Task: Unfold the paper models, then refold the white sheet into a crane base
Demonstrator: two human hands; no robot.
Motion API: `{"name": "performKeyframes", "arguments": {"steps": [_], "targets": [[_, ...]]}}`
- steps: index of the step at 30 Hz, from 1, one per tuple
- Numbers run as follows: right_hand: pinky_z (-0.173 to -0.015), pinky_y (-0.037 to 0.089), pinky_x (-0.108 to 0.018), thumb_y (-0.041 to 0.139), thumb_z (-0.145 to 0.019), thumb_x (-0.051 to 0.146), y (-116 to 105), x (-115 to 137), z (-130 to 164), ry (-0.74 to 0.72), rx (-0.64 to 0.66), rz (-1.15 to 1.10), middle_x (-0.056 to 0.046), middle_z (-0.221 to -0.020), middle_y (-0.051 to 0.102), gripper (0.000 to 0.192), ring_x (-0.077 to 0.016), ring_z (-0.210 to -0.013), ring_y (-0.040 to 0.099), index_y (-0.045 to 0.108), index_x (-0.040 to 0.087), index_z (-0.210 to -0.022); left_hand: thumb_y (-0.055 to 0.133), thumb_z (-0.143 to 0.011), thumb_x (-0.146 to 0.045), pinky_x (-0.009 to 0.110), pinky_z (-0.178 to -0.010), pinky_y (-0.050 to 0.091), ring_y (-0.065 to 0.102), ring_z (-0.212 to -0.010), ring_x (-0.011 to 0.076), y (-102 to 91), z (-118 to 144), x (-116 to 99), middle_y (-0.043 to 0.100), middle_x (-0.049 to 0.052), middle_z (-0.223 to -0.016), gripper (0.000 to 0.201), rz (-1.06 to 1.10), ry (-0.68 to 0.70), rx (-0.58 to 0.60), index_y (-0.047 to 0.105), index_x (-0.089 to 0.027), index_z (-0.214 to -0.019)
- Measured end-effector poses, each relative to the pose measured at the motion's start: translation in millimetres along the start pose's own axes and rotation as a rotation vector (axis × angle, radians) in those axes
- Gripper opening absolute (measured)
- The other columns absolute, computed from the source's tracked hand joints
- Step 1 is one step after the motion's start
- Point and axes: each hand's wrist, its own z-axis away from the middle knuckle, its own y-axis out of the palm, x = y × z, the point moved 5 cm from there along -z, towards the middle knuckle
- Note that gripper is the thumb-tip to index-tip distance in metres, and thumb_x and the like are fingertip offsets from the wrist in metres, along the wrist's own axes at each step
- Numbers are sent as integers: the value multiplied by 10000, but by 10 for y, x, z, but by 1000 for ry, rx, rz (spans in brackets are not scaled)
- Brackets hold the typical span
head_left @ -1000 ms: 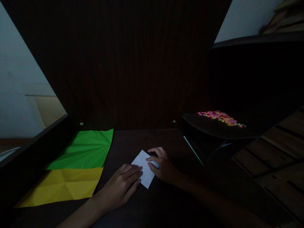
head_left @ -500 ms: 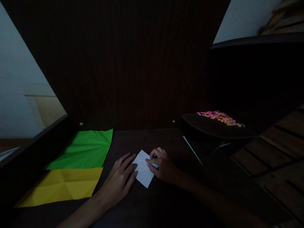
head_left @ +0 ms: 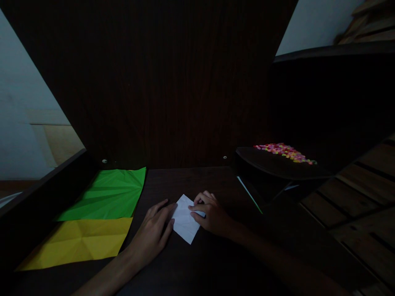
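We judge the folded white paper (head_left: pixel 185 222) light, easily creased (hold its edges); our right hand (head_left: pixel 214 216) pinches its right side, left hand (head_left: pixel 152 230) loosely spread.

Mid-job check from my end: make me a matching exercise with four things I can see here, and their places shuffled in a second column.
Things
1. white diamond-shaped paper
2. green creased paper sheet
3. yellow creased paper sheet
4. heap of small multicoloured pieces

Places
A. at the left, the nearer of two coloured sheets
B. on the dark, curved-edged shelf at the right
C. between the left hand and the right hand
D. at the left, the farther of two coloured sheets

Pairs: 1-C, 2-D, 3-A, 4-B
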Motion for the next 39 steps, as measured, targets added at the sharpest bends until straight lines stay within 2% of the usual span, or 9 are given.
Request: {"name": "performKeyframes", "arguments": {"steps": [14, 22, 28, 31, 35, 39], "targets": [[-847, 407, -407, 709, -817, 192, -21, -3, -8, 36, -13, -53, -55, -968, 651, 158, -223, -954, 546, 753, 228, -965, 507, -937, -250, 445, -952, 533, 570, -1198, 293, 10, 7, 28, 614, 138, -1246, 356, 35, -26, -3, 544, -183, -1285], [-922, 435, -465, 703, -817, 190, 1, -29, -6, 31, -7, -92, -72, -1250, 639, 144, -269, -1110, 501, 758, 227, -945, 499, -936, -191, 426, -932, 536, 603, -1125, 268, -17, -10, -4, 645, 108, -1191, 359, 67, 2, -21, 516, -206, -1295], [-949, 435, -467, 682, -823, 173, 8, -38, -3, 20, -17, -119, -67, -1283, 636, 145, -262, -1126, 502, 749, 216, -945, 507, -928, -169, 405, -897, 540, 617, -1076, 258, -51, -17, -31, 657, 99, -1162, 351, 127, 19, -21, 515, -210, -1276], [-954, 430, -465, 693, -806, 170, -2, -34, -9, 26, -28, -135, -74, -1240, 656, 194, -262, -1115, 514, 725, 213, -992, 501, -930, -163, 394, -885, 535, 624, -1051, 251, -49, -18, -36, 661, 92, -1156, 356, 156, 28, -10, 515, -223, -1281], [-952, 431, -443, 716, -760, 135, -32, -33, -16, 77, -19, -167, -82, -1147, 662, 369, -257, -1083, 542, 649, 205, -1116, 487, -933, -150, 389, -883, 522, 622, -1041, 248, -53, -26, -60, 666, 89, -1150, 361, 168, 53, 6, 511, -223, -1285], [-958, 431, -423, 709, -750, 121, -53, -49, -8, 145, -16, -198, -100, -1154, 624, 466, -252, -1091, 559, 577, 196, -1191, 473, -939, -143, 385, -887, 510, 621, -1020, 238, -43, -26, -81, 672, 84, -1139, 369, 158, 80, 34, 507, -218, -1299]]}}
